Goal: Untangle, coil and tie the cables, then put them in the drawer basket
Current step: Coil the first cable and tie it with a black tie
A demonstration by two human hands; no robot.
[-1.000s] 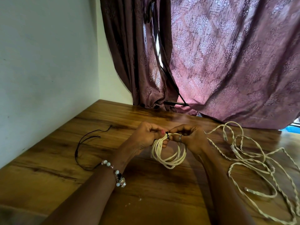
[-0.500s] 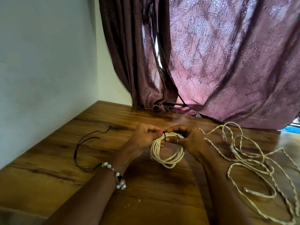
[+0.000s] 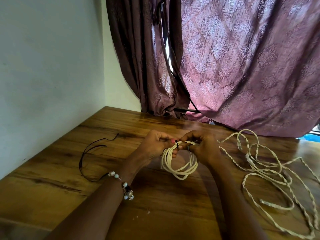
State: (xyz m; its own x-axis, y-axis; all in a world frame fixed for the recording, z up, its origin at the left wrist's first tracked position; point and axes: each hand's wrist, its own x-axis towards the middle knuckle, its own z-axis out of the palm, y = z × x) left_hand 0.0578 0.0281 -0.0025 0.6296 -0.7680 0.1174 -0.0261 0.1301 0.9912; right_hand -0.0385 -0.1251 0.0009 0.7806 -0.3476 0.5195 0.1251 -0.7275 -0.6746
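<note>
My left hand (image 3: pixel 156 144) and my right hand (image 3: pixel 201 146) meet over the middle of the wooden tabletop (image 3: pixel 52 170), both with fingers curled tight around the top of a coiled white cable (image 3: pixel 180 163). The coil hangs down from my grip in several loops, its lower edge resting on or just above the wood; I cannot tell which. A short black tie (image 3: pixel 177 142) sticks up where my fingertips pinch the bundle together. Toward the right edge of the tabletop lies a loose tangle of white cables (image 3: pixel 270 172), twisted on one another, with a couple of plug ends showing. Near the left edge, beside the wall, a thin black cord (image 3: pixel 86 153) curves across the wood. A purple patterned curtain (image 3: pixel 242 66) hangs along the far edge.
</note>
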